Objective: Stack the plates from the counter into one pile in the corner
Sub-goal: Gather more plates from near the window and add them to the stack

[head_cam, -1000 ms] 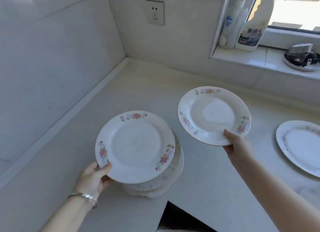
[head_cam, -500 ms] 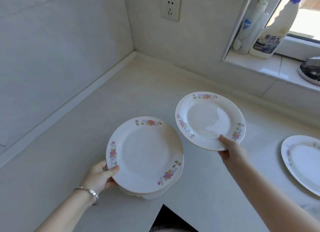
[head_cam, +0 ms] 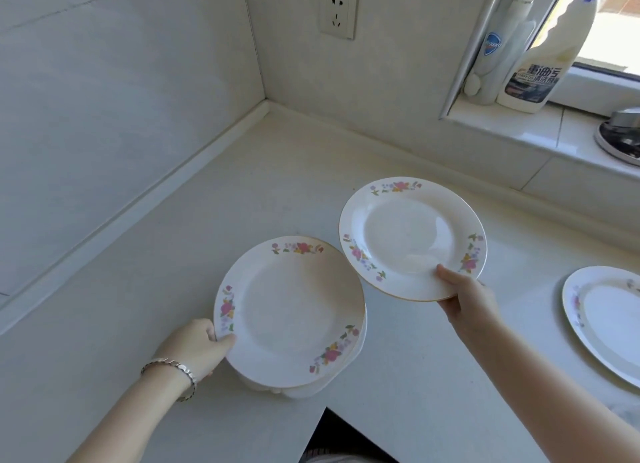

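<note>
The left hand [head_cam: 195, 348] pinches the top plate [head_cam: 289, 310] of the pile [head_cam: 346, 369] on the counter [head_cam: 138, 289], so the right hand [head_cam: 467, 300], its grip tight on another plate [head_cam: 412, 237], should lay it flat on top, then slide all to the far corner [head_cam: 273, 116].

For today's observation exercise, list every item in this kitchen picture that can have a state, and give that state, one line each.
left hand: gripping the pile's top plate by its rim
top plate: on the pile
pile: on the counter
right hand: gripping a plate's rim
held plate: lifted, tilted
plate at right: lying flat on the counter
spray bottle: upright on the sill
wall socket: nothing plugged in
</note>
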